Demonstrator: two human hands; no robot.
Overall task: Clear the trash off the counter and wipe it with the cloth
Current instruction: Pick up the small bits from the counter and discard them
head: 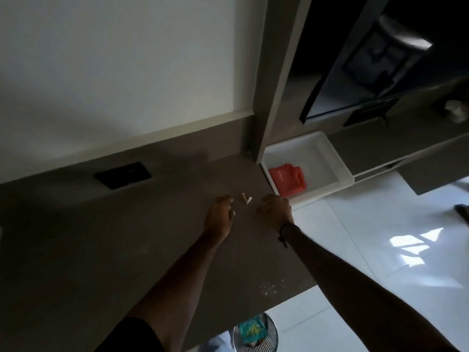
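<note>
Clearing looks unfinished: both the left hand (220, 215) and right hand (274, 212) hover open and empty beside two scraps (246, 199) near the counter's (101, 250) right edge, crumbs (271, 288) remain, cloth (288, 179) unused in the tray (330, 158).

Dark wristband (284, 233), black short sleeve (132, 334)

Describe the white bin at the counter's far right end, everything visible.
The white bin is a shallow rectangular tray with low straight walls and rounded corners, plastic by the look. It sits open and level beside the counter edge, its near-left corner hidden behind the right hand. Inside, against the left wall, lies a crumpled red cloth; the remaining floor is bare. What supports it cannot be seen.
</note>
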